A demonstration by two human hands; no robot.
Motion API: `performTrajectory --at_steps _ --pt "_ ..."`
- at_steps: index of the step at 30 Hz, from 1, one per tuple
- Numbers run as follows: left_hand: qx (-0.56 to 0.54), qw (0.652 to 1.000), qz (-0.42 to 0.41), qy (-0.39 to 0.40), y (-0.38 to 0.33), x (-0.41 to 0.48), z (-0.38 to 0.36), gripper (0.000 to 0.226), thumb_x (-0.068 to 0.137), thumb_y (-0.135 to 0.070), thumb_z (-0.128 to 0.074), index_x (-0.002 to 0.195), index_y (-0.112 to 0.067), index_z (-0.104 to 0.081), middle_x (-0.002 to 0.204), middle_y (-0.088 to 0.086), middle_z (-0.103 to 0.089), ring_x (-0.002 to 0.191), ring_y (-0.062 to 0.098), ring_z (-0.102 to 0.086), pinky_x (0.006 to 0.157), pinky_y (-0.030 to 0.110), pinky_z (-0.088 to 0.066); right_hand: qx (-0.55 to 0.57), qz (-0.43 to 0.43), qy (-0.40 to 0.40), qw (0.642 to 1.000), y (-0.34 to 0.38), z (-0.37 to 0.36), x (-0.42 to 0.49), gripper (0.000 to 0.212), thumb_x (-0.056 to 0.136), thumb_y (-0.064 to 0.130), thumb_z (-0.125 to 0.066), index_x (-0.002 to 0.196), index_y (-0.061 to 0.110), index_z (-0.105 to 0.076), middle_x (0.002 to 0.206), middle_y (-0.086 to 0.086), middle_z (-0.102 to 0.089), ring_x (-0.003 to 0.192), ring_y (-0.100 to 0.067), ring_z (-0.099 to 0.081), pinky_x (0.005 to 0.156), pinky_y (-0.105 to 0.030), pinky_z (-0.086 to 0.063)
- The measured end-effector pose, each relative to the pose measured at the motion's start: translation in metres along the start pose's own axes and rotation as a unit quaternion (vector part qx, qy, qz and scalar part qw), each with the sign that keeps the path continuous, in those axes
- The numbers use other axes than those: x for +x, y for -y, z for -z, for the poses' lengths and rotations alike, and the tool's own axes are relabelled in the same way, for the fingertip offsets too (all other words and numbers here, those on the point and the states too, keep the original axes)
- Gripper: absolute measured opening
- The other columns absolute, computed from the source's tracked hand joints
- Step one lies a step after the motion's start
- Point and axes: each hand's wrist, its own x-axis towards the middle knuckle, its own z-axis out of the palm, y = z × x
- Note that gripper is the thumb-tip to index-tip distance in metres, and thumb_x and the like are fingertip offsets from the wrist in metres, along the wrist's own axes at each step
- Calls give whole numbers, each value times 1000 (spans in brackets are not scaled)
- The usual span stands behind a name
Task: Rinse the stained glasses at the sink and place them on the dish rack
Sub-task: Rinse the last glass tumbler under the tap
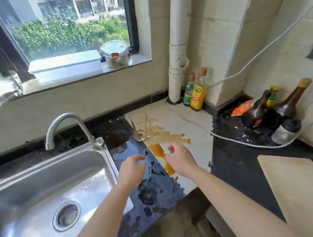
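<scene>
Head camera shows me the left hand [132, 167] and right hand [180, 158] empty, fingers loosely curled, above the counter [157, 180], with the glass [140, 128] upright beyond them beside an amber spill [170, 136].

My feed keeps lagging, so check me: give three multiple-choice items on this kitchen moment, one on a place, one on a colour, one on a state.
1. Where does the glass mug stand?
A. in the sink basin
B. on the counter, right of the faucet
C. on the window sill

2. What colour is the spill beside it?
A. orange-brown
B. blue
C. green

3. What do the left hand and right hand hold?
A. the mug
B. a bottle
C. nothing

Answers:
1 B, the mug stands upright on the counter, outside the basin.
2 A, the puddle runs orange-brown from the mug toward the hands.
3 C, both hands are empty, with fingers loosely curled.
</scene>
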Motion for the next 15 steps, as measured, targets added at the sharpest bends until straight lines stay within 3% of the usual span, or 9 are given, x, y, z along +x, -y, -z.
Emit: performTrajectory --at_steps 2,4,6,7,9,11,13,15 --pt "5 1000 5 2 2 34 7 34 95 -19 -44 125 -22 -60 106 8 -67 48 9 -50 49 24 -41 0 -8 4 1000 10 -6 35 26 90 23 -55 113 12 -54 114 -2 -56 98 -18 -52 84 -30 -44" --pt "5 1000 4 5 5 68 14 39 95 -18 -43 133 -22 -53 111 10 -68 58 10 -58 55 26 -44 5 -17 13 1000 16 -15 68 27 90 22 -55 115 12 -55 116 -2 -57 98 -16 -52 83 -27 -42" --pt "0 1000 -13 4 10 99 19 46 95 -17 -43 140 -24 -44 133 5 -57 99 16 -64 82 30 -50 6 -25 28 999 21 -24 96 31 91 21 -55 120 13 -54 121 -2 -56 102 -16 -51 84 -25 -41" --pt "-5 1000 -24 3 12 112 21 50 95 -16 -43 144 -26 -38 144 2 -48 120 20 -55 97 33 -46 2 -26 36 999 23 -28 109 33 91 20 -54 123 13 -53 123 -3 -56 106 -17 -52 87 -26 -41" --pt "-10 999 -39 2 15 137 25 59 94 -15 -45 148 -33 -28 155 1 -30 138 22 -37 109 36 -36 -5 -32 46 998 28 -37 133 38 92 19 -53 129 13 -49 128 -4 -54 114 -20 -51 93 -29 -41" --pt "-6 999 -38 7 17 159 27 66 93 -15 -45 148 -41 -20 159 2 -16 139 27 -33 104 36 -38 -4 -40 44 998 33 -44 153 44 91 20 -55 134 16 -45 133 -4 -51 119 -20 -50 96 -30 -40" --pt "-1 999 -44 14 18 177 28 69 93 -15 -45 146 -49 -16 161 1 -8 130 35 -43 96 40 -45 -7 -43 34 998 37 -50 170 55 92 23 -57 143 18 -36 143 -5 -43 128 -22 -46 103 -33 -38" --pt "5 998 -56 31 19 193 28 69 93 -14 -46 145 -50 -18 161 0 -6 129 34 -44 94 40 -46 -10 -48 33 998 40 -56 183 59 94 24 -54 147 19 -30 148 -5 -36 132 -24 -42 106 -35 -35"
